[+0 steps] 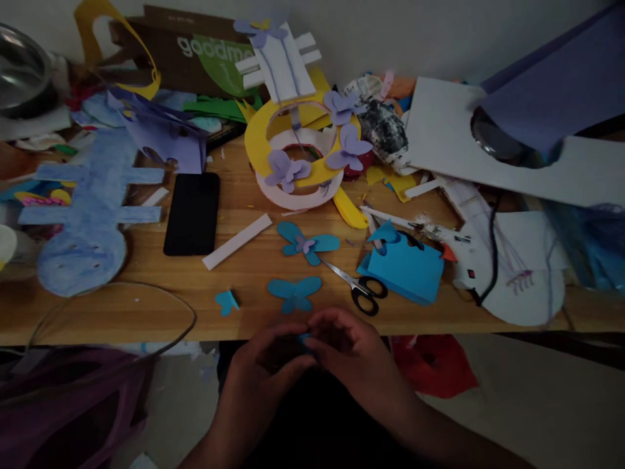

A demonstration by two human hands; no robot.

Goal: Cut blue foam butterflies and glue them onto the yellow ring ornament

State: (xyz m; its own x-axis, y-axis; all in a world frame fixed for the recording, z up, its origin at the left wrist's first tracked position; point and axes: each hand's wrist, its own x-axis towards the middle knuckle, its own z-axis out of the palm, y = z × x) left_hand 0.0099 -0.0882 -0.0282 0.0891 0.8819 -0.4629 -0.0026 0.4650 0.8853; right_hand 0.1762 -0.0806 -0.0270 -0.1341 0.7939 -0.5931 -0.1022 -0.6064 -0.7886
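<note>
At the table's front edge my left hand [268, 365] and my right hand [351, 352] come together, fingers pinched on a small blue paper piece [303, 338], mostly hidden by the fingers. Just beyond them lies a blue paper butterfly [294, 292]. Farther back is another blue butterfly [317, 244] with a small purple one at its centre. Scissors [359, 284] with black handles lie to the right, their tip near that butterfly. A small folded blue paper cutout [227, 301] sits at the left, and folded blue paper [407, 264] with cut-out edges is on the right.
A black phone [192, 213] and a white strip [237, 241] lie left of centre. Behind stands a yellow ring [258, 143] with purple butterflies. A glue gun [463, 247] is at right, a blue-coloured cutout [88, 221] at left. A cable [188, 322] loops over the front edge.
</note>
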